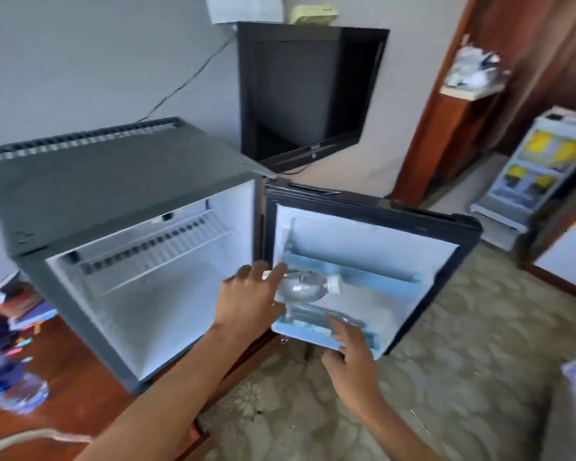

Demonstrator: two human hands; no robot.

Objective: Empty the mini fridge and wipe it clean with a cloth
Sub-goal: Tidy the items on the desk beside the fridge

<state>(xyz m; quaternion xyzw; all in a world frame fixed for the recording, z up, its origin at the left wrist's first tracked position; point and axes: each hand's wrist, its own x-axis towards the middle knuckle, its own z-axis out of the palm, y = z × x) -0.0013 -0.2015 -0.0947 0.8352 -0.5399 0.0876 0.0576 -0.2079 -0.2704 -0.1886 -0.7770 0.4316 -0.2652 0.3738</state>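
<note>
A: Where's the bottle (pixel 301 287)?
B: At the open fridge (pixel 120 227) door, gripped by the left hand (pixel 250 294), probably lifting it out.
A: The right hand (pixel 350 354)?
B: Fingers spread on the lower door shelf (pixel 313 331), holding nothing, likely steadying it.

Matt grey fridge (pixel 113 181), clear plastic bottle (pixel 300 289)

Mini fridge (pixel 113 181) on wooden floor (pixel 90 390)
</note>
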